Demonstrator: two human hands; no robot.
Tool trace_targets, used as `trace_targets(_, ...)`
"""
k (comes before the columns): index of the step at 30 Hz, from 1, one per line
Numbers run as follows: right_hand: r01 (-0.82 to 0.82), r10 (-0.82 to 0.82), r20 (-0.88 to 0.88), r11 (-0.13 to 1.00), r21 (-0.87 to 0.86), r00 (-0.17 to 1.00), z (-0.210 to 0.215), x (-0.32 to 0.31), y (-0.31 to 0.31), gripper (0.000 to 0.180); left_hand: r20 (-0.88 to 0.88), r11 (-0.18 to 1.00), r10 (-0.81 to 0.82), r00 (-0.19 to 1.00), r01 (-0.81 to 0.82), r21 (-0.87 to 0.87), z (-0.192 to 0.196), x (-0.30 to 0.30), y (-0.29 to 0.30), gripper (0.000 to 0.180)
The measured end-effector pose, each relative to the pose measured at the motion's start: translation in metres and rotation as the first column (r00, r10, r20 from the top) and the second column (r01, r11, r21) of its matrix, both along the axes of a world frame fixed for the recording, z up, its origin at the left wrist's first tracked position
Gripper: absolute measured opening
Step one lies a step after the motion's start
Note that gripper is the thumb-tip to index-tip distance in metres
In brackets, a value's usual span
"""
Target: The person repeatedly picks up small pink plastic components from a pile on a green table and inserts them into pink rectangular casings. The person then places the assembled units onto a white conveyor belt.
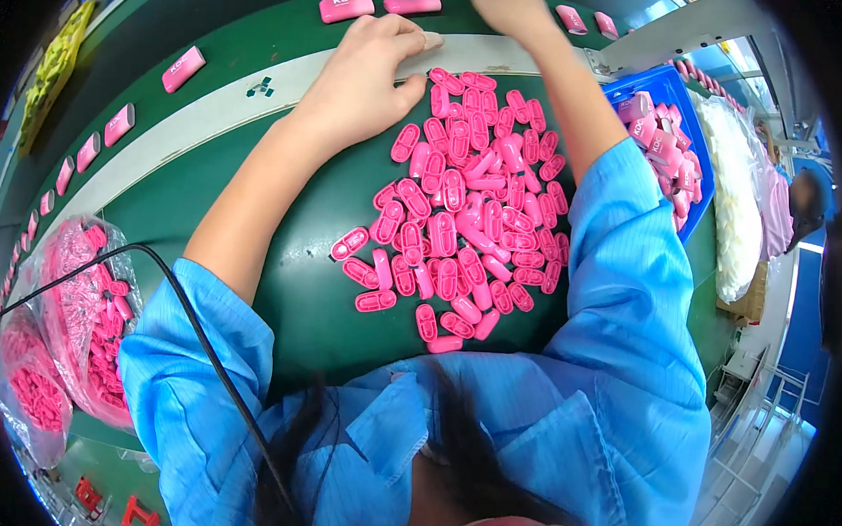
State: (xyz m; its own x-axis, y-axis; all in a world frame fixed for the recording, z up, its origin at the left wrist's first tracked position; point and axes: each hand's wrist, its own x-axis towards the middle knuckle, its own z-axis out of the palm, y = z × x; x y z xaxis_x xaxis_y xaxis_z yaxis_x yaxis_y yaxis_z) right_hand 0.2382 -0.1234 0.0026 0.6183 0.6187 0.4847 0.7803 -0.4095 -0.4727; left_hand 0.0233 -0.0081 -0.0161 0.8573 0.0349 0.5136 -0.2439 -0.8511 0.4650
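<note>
My left hand (367,76) rests at the pale rail (203,126) along the belt, thumb apart from the bent fingers, and nothing shows in its grasp. Just beyond it lie two pink rounded cases, one (346,7) at the fingers' far side and another (412,3) to its right. My right hand (509,8) reaches over the rail to the belt at the top edge. Its fingertips are cut off by the picture's rim, so what they hold is hidden. Between my forearms spreads a heap of small pink oval plastic parts (456,190), many showing their hollow side, on the green tabletop (319,269).
More pink cases (184,69) sit spaced along the green belt (262,26). At right stands a blue bin (705,171) filled with pink cases. Clear bags (85,325) of pink parts lie at left. A black cable (196,320) crosses my left sleeve.
</note>
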Motion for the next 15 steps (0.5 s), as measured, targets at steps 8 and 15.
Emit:
trace_targets(8, 0.073, -0.117, -0.219, 0.977, -0.2, 0.969, 0.019, 0.023, -0.063, 0.025, -0.056, 0.999, -0.03, 0.998, 0.031, 0.021, 0.004, 0.006, -0.008, 0.029)
trace_targets(15, -0.25, 0.551, -0.626, 0.825, 0.506, 0.552, 0.007, -0.057, -0.076, 0.03, -0.101, 0.628, -0.132, 0.986, 0.004, -0.778, 0.019, 0.02, -0.012, 0.024)
